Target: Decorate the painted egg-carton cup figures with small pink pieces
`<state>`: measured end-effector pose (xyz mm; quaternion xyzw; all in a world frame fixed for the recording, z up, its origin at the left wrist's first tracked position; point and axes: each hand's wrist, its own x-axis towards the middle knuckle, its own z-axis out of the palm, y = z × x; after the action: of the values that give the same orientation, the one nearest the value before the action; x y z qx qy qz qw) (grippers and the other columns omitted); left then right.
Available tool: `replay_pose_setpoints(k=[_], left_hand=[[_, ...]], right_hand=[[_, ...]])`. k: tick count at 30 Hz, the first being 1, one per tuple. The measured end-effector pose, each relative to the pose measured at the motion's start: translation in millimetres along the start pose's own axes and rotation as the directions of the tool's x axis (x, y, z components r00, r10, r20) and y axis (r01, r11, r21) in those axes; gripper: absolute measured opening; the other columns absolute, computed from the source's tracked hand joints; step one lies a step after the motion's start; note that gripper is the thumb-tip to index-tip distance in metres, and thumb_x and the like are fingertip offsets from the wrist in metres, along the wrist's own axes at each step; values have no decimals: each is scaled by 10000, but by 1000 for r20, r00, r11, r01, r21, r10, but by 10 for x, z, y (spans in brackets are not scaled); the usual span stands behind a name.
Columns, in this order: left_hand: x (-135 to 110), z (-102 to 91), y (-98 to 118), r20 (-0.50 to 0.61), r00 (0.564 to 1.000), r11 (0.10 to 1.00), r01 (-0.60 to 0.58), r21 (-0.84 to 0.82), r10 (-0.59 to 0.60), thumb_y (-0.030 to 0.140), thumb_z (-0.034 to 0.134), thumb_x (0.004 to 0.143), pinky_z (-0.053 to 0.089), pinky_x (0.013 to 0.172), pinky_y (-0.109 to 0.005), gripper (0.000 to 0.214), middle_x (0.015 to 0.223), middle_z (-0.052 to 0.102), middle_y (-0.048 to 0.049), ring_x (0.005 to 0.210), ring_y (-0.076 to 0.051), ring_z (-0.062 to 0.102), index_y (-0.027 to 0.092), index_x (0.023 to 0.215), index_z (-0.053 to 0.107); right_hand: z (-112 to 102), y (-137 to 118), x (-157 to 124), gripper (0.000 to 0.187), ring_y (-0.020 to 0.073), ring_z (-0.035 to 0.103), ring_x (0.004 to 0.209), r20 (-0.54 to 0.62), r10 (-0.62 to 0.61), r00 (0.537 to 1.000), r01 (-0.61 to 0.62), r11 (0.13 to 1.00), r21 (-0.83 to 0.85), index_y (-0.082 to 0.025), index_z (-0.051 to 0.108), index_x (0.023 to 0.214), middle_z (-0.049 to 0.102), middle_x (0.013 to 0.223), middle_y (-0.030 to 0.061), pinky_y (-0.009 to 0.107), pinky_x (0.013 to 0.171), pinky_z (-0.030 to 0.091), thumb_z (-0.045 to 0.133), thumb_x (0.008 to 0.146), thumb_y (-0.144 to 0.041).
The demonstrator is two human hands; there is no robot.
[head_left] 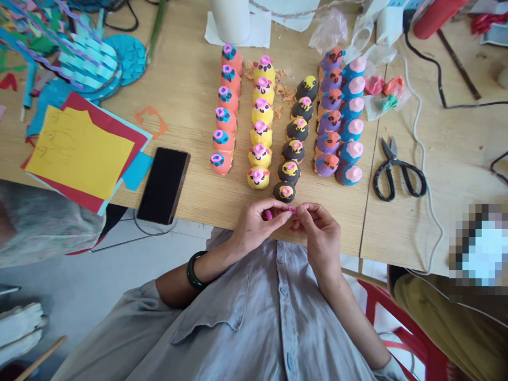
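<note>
My left hand [256,225] and my right hand [322,230] meet at the table's front edge. Between their fingertips they pinch a small bit of pink modelling clay [292,209]. A larger pink clay lump [268,215] shows inside the curled fingers of my left hand. Just beyond my fingers begins a row of black clay figures [292,151] with yellow faces, several with pink rings; the farthest has only yellow and black on it. Beside it stand rows of yellow figures [261,127], coral figures [227,124], purple figures [328,121] and blue figures [351,129] with pink tips.
Black-handled scissors [391,164] lie to the right, near a white cable [431,206]. A dark phone [163,185] and stacked coloured paper [79,153] lie to the left. Bagged clay pieces [383,90] and a white cylinder [231,21] are farther back. People sit on both sides.
</note>
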<state>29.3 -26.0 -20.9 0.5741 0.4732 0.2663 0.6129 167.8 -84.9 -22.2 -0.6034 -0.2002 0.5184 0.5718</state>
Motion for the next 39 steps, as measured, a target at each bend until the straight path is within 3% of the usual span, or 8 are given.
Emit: replay_pose_setpoints(k=[4,10,17,24,29,35,39], left_hand=[[17,-6,-2,3,1000,1000,-8,-6,8,342,709,836,394,546,-212,202,801,745,-26,579,-82,470,168,901,788],[24,-6,32,-1,1000,1000,-4,-21,4,344,709,838,386,533,-206,205,765,718,-17,573,-76,461,163,907,778],[21,12,35,33,995,991,100,-86,-98,435,719,840,362,489,-221,292,642,623,19,508,-68,399,164,928,781],[45,20,27,4,999,997,53,-47,-53,425,700,855,354,491,-222,265,654,641,13,517,-72,420,170,869,771],[52,14,39,12,999,999,38,-24,-38,393,718,842,341,482,-218,238,670,659,11,519,-71,412,162,872,765],[43,21,48,4,1000,999,25,-47,-25,374,669,892,350,488,-227,234,702,681,6,500,-66,411,171,930,778],[32,16,43,-70,992,994,-108,34,110,328,635,934,404,544,-225,226,773,714,-16,557,-77,485,177,997,792]], right_hand=[[-1,-1,-8,196,101,563,591,-9,4,1000,-4,1000,-8,-223,730,908,664,741,-22,218,537,551,807,805,-371],[-4,-1,8,186,96,573,583,1,-10,1000,10,999,-35,-204,727,820,659,737,-17,214,530,534,802,808,-374],[10,1,23,157,76,552,560,7,9,1000,-9,1000,24,-208,730,809,644,720,-30,196,530,515,800,816,-349],[1,-16,19,194,97,548,602,14,52,999,-53,998,46,-230,741,913,662,776,-17,206,517,545,807,803,-376],[-19,-8,36,182,82,554,565,9,28,1000,-27,999,-22,-207,735,788,638,698,-26,193,519,515,813,799,-371],[-21,5,56,189,82,542,552,-7,38,999,-38,999,14,-205,727,789,623,689,-33,203,521,511,807,804,-376],[-15,-11,48,205,87,529,560,-17,48,999,-48,999,14,-202,724,786,633,713,-26,210,515,510,818,786,-384]])
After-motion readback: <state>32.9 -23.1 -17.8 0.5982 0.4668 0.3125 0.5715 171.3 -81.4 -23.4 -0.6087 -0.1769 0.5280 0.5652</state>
